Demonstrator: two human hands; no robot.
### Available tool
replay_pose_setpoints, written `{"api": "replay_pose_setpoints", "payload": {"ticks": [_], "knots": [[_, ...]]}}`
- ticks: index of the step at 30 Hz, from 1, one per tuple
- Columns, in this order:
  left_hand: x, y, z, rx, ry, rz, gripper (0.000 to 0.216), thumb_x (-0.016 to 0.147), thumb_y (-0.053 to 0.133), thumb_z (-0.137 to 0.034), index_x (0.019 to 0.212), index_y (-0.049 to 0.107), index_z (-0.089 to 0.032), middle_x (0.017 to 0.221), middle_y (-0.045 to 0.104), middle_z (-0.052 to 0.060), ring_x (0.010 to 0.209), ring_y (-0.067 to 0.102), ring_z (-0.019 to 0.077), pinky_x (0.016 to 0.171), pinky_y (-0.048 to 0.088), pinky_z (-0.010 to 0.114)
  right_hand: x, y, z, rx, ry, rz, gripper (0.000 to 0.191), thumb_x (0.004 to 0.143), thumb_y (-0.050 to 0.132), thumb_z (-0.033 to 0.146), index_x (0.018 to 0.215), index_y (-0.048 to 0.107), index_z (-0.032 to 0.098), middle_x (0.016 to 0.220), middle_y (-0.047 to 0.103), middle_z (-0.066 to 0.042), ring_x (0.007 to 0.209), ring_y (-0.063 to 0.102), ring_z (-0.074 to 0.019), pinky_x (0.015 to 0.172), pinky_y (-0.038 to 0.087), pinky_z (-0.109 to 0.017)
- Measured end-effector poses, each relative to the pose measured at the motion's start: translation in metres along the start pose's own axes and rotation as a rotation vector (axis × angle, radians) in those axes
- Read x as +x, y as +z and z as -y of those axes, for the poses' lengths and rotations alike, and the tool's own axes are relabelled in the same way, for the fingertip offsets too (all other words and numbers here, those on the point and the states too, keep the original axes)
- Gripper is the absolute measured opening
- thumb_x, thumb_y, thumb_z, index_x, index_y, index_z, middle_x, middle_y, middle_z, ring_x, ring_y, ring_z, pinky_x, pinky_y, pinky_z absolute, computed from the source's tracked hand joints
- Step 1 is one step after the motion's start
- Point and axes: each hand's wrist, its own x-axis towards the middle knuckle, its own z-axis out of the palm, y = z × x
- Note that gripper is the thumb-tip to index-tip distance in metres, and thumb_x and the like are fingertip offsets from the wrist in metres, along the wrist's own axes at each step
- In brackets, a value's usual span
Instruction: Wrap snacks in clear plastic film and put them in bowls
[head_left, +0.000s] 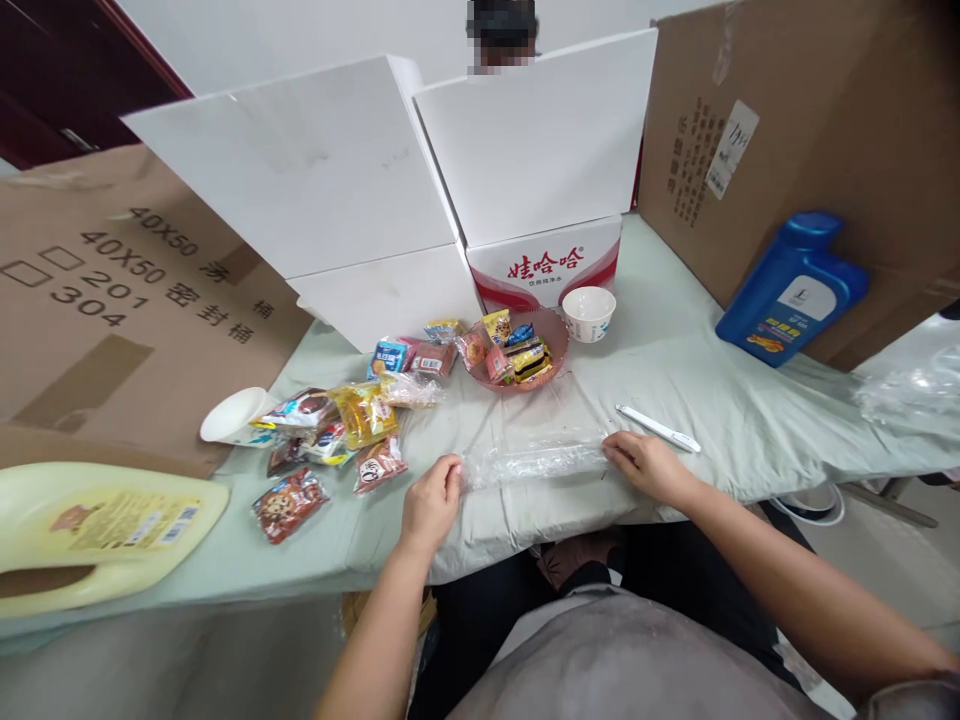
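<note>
Clear plastic sheet (536, 463): lies crumpled at the table's near edge, spanning between the hands. Left hand (433, 500), at its nine o'clock, fingers curled, pinches one end; right hand (646, 467), at three o'clock, thumb and fingers closed, pinches the other. Pink bowl (557, 348) of snacks at twelve; wrapped snacks (365, 415) between nine and ten; white pen (658, 428) just beyond right hand.

A table draped in pale green cloth (750, 430) is occupied by a crinkled clear plastic film (536, 462), a slim white pen-like tool (658, 428), a translucent pink bowl (553, 374), a white patterned cup-shaped bowl (589, 316), colourful snack packets (365, 415), and a blue plastic bottle (787, 300).
</note>
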Motion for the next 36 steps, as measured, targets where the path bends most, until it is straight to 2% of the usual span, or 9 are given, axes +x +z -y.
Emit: {"api": "replay_pose_setpoints", "payload": {"ticks": [7,10,13,16,18,21,26,30,36], "knots": [[0.023,0.011,-0.012,0.276,-0.087,0.054,0.02,0.09,0.047,-0.024,0.099,0.064,-0.019,0.096,0.067,0.009,0.073,0.064,0.0223,0.062,0.046,0.031,0.021,0.011,0.013,-0.389,0.296,0.041,0.023,0.093,0.049,0.032,0.107,0.06,0.017,0.097,0.068,-0.011,0.085,0.066,-0.0246,0.071,0.047,-0.032],[0.025,0.008,-0.021,0.355,-0.148,-0.079,0.024,0.088,0.049,-0.023,0.105,0.064,-0.014,0.1,0.062,0.014,0.081,0.063,0.0272,0.066,0.048,0.037,0.018,0.013,0.011,-0.42,0.305,-0.004,0.031,0.091,0.052,0.037,0.11,0.058,0.014,0.107,0.062,-0.015,0.097,0.062,-0.0286,0.078,0.047,-0.036],[0.018,0.012,-0.047,0.281,-0.049,-0.22,0.027,0.091,0.045,-0.023,0.107,0.065,-0.014,0.104,0.061,0.016,0.098,0.059,0.0305,0.083,0.048,0.043,0.015,0.014,0.008,-0.374,0.299,-0.022,0.022,0.09,0.053,0.034,0.101,0.06,0.016,0.105,0.06,-0.014,0.1,0.059,-0.0284,0.085,0.046,-0.037],[0.001,0.032,-0.087,0.164,0.117,-0.027,0.04,0.094,0.042,-0.036,0.124,0.058,-0.014,0.118,0.061,0.017,0.113,0.054,0.0335,0.096,0.044,0.05,0.014,0.015,0.008,-0.323,0.235,-0.026,0.009,0.089,0.052,0.024,0.085,0.059,0.018,0.096,0.061,-0.012,0.101,0.056,-0.0274,0.091,0.042,-0.038],[-0.011,0.048,-0.112,0.167,0.167,0.15,0.061,0.09,0.05,-0.05,0.14,0.043,-0.017,0.143,0.044,0.017,0.134,0.036,0.0396,0.105,0.035,0.058,0.01,0.012,0.01,-0.225,0.253,-0.032,0.008,0.087,0.05,0.021,0.083,0.055,0.019,0.091,0.062,-0.011,0.094,0.058,-0.0257,0.086,0.043,-0.037],[-0.021,0.06,-0.13,0.159,0.256,0.347,0.081,0.08,0.06,-0.061,0.147,0.032,-0.024,0.157,0.022,0.014,0.144,0.01,0.0439,0.111,0.017,0.067,-0.005,0.001,0.018,0.109,0.357,-0.001,0.008,0.089,0.047,0.027,0.088,0.05,0.02,0.074,0.059,-0.003,0.069,0.057,-0.0188,0.065,0.043,-0.032],[-0.014,0.049,-0.123,-0.049,0.621,0.605,0.078,0.086,0.055,-0.056,0.15,0.018,-0.033,0.159,0.021,0.006,0.148,0.006,0.0333,0.116,0.01,0.061,-0.027,-0.025,0.044,0.82,0.325,0.215,0.038,0.086,0.056,0.045,0.113,0.046,0.02,0.057,0.042,0.01,0.046,0.042,-0.0091,0.046,0.036,-0.022],[-0.01,0.044,-0.119,-0.156,0.649,0.598,0.092,0.084,0.056,-0.057,0.153,0.006,-0.023,0.158,0.024,0.009,0.148,-0.001,0.0308,0.117,0.006,0.06,-0.008,-0.03,0.059,0.983,0.324,0.311,0.045,0.081,0.061,0.056,0.102,0.058,0.016,0.065,0.051,0.004,0.052,0.047,-0.008,0.046,0.039,-0.02],[-0.013,0.049,-0.121,-0.09,0.574,0.582,0.087,0.08,0.062,-0.055,0.148,0.027,-0.015,0.151,0.036,0.018,0.145,0.021,0.0333,0.118,0.012,0.057,0.051,-0.008,0.057,1.104,0.471,0.32,0.041,0.082,0.062,0.055,0.094,0.059,0.016,0.086,0.065,-0.005,0.062,0.062,-0.0117,0.042,0.036,-0.017]]}}
